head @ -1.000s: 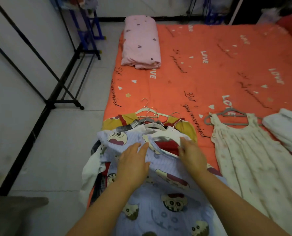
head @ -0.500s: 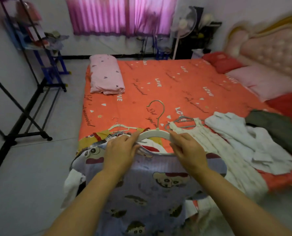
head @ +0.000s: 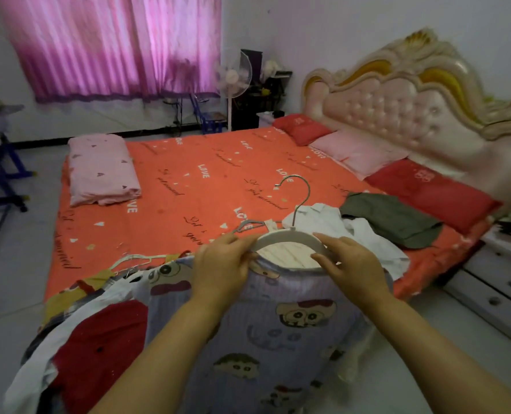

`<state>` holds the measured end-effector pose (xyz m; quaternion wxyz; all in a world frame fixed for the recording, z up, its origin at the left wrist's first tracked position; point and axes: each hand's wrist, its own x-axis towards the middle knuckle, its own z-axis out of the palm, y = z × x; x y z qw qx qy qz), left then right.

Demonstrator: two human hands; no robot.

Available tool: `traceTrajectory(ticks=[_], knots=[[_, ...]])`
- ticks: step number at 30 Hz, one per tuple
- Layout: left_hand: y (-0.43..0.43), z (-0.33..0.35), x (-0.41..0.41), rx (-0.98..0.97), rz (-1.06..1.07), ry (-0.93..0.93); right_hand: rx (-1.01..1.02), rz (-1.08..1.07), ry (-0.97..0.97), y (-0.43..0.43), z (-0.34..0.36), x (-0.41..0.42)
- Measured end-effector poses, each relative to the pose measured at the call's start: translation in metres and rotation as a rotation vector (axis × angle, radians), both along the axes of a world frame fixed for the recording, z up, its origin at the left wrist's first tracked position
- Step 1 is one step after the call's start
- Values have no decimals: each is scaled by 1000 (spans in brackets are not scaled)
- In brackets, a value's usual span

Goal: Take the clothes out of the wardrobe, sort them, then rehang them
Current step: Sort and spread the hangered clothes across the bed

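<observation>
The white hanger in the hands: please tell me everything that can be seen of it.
The white hanger has a broad curved bar, plastic by its look, and a silver metal hook that stands roughly upright, open to the left. The left hand and the right hand grip its two ends. A lilac cartoon-print garment hangs on it.
</observation>
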<state>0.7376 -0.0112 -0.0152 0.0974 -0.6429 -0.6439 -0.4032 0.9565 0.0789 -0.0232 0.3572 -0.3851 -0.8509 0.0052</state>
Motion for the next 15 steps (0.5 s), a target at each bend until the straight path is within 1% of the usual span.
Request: traceTrajectory(ticks=[5,9,15], knots=[[47,9,77,16,42,-7,10,-40,25,45,4,82],[86,13,142,-25,72,-103,19,-81,22,97,12,143],[136,18,193,-28,151,-184,39,-1,48,165,28,183]])
